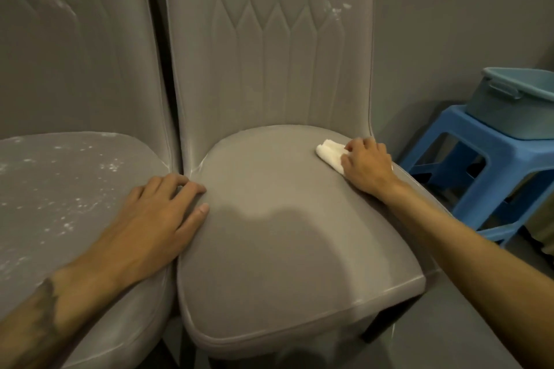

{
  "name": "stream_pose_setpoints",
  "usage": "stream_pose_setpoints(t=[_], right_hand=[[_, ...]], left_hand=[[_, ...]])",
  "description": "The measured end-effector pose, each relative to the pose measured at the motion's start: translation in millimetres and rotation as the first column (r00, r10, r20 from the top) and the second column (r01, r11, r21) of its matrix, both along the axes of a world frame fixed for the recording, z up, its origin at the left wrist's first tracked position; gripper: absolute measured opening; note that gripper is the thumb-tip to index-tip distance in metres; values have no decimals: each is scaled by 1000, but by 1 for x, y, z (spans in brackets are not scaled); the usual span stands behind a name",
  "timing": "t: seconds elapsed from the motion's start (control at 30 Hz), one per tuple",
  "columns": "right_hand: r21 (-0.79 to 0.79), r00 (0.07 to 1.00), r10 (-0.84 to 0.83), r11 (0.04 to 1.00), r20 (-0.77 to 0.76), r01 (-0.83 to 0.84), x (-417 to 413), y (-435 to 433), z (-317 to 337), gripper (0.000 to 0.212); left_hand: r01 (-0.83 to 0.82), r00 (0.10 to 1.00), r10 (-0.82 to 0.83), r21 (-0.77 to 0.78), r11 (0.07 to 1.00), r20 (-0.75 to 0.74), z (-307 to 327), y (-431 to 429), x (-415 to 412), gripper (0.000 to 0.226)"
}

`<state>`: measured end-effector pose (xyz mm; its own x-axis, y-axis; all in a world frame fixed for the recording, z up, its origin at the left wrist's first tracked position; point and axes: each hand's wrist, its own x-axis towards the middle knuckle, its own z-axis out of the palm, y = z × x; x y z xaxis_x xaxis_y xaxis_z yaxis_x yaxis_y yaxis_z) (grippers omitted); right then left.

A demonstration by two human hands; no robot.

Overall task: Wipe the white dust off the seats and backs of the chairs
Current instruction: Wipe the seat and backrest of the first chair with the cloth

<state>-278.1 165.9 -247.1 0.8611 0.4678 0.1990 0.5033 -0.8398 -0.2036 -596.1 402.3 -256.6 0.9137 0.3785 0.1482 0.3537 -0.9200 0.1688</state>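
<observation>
The right chair point(284, 249) has a mostly clean seat and white flecks on its back; the left chair point(60, 93) carries white dust point(67, 225) across its seat; a blue stool point(491, 159) bears a teal tub point(509, 111); the left grip point(156, 219) lies flat and relaxed where the seats meet; the right grip point(367, 165) curls its fingers on a white cloth point(329, 153) at the right seat's far edge.

We see two chairs side by side, seats touching: right chair point(284, 249) dead centre, left chair point(60, 189) at 9 o'clock. Our left hand point(156, 225) lies flat across the join, palm on the left seat, fingers on the right seat's 9 o'clock edge. Our right hand point(367, 165) grips a folded cloth point(331, 153) on the right seat at 2 o'clock. Stool point(494, 183) at 3 o'clock, just beside the right chair, tub point(509, 105) on top. Wall point(449, 24) behind everything.
</observation>
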Motion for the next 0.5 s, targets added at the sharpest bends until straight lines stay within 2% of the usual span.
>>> stream_pose_setpoints(t=[0.1,0.27,0.4,0.5], right_hand=[[-14,994,-92,996,-60,92,27,39,10,40],[-52,998,-21,998,-54,18,45,78,0,45],[-93,996,-77,993,-39,73,48,116,5,43],[-92,996,65,993,-58,-70,29,163,5,41]], left_hand=[[11,1000,-11,-3,1000,3,3,-1,2,60],[66,997,-66,-4,998,47,3,10,2,42],[85,991,-82,-27,996,102,0,18,1,35],[77,991,-76,-4,997,114,-4,19,1,38]])
